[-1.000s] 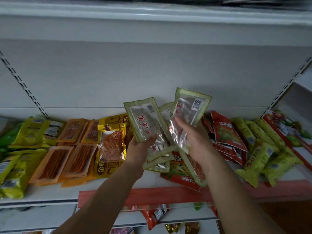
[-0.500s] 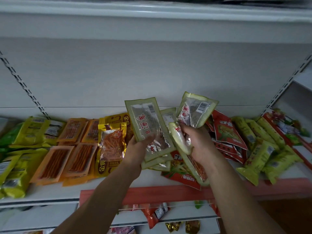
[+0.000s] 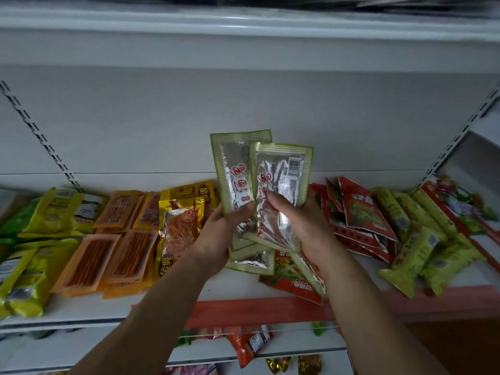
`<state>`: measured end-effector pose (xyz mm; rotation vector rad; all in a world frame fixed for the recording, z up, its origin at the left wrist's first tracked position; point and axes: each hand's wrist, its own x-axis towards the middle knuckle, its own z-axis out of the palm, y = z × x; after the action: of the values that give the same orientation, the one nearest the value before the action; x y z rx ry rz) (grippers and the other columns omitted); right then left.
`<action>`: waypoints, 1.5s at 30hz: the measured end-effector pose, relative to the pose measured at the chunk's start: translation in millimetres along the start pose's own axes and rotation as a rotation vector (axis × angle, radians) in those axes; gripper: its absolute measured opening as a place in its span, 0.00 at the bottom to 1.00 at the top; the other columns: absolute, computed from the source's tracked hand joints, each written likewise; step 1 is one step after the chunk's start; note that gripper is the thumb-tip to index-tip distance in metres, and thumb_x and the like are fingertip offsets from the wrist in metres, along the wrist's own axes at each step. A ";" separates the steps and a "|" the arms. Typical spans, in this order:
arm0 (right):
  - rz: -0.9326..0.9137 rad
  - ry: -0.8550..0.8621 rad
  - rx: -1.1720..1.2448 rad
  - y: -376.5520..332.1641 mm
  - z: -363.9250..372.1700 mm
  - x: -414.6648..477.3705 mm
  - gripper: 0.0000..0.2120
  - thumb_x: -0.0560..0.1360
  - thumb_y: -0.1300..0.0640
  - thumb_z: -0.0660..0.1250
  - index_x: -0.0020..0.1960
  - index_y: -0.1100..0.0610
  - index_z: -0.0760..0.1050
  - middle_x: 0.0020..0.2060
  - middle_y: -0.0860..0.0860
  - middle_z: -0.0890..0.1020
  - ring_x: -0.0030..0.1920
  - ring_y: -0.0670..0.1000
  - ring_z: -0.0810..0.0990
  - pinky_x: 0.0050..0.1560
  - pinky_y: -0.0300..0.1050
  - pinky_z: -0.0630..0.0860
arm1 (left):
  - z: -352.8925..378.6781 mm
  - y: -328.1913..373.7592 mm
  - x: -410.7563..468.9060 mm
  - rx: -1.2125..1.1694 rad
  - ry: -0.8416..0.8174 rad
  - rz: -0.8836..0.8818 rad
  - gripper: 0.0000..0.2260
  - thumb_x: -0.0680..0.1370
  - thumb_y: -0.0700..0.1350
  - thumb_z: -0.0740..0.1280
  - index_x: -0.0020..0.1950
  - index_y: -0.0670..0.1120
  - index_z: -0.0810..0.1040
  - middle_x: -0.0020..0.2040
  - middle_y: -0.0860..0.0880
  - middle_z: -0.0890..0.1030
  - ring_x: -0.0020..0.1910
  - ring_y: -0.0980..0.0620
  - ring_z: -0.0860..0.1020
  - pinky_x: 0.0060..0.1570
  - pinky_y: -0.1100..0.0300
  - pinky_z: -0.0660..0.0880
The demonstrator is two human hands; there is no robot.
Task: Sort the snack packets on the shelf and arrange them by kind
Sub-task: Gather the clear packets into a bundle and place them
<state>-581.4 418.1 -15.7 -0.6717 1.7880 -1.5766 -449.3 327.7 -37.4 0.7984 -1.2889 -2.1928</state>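
Observation:
Above the middle of the white shelf (image 3: 113,307) I hold a bunch of green-edged silver packets upright. My left hand (image 3: 220,234) grips the left packet (image 3: 235,171) and more of the same kind below it. My right hand (image 3: 295,220) grips the right packet (image 3: 284,174), thumb across its front. The two top packets overlap side by side. Under my hands a red packet (image 3: 295,282) lies on the shelf.
Left of my hands lie gold packets (image 3: 181,228), orange stick packets (image 3: 108,255) and yellow-green packets (image 3: 29,272). To the right sit red packets (image 3: 362,212) and yellow-green tube packets (image 3: 416,253). A red price rail (image 3: 257,309) edges the shelf; lower shelves hold more snacks.
My right hand has brought its packet left and upright against the left hand's packet; the fanned-out bunch is now closed into one overlapping stack.

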 end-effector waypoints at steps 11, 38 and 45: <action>0.080 0.063 0.729 6.0 -6.4 6.0 0.11 0.70 0.65 0.73 0.52 0.62 0.79 0.33 0.52 0.83 0.29 0.46 0.79 0.30 0.40 0.77 | 5.2 -15.1 -1.7 -0.065 0.019 -0.070 0.20 0.70 0.51 0.75 0.60 0.49 0.82 0.59 0.47 0.83 0.62 0.42 0.79 0.58 0.36 0.76; 0.040 0.013 0.275 14.8 -92.8 -3.6 0.23 0.60 0.63 0.77 0.55 0.65 0.80 0.42 0.60 0.85 0.38 0.58 0.84 0.36 0.49 0.82 | 7.6 -24.6 8.3 0.755 0.119 0.136 0.27 0.80 0.64 0.55 0.75 0.54 0.66 0.73 0.52 0.69 0.71 0.53 0.67 0.70 0.53 0.64; 0.275 -0.001 -0.445 40.9 -83.0 -3.5 0.39 0.65 0.48 0.79 0.71 0.50 0.66 0.65 0.48 0.76 0.61 0.54 0.77 0.59 0.52 0.73 | -7.8 -73.3 16.5 1.435 0.060 0.081 0.27 0.82 0.58 0.57 0.79 0.51 0.57 0.80 0.45 0.50 0.79 0.44 0.45 0.77 0.47 0.50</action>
<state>-639.9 480.9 -50.4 -0.5898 2.1496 -1.0057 -463.4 345.0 -109.6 1.1669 -2.7251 -0.8514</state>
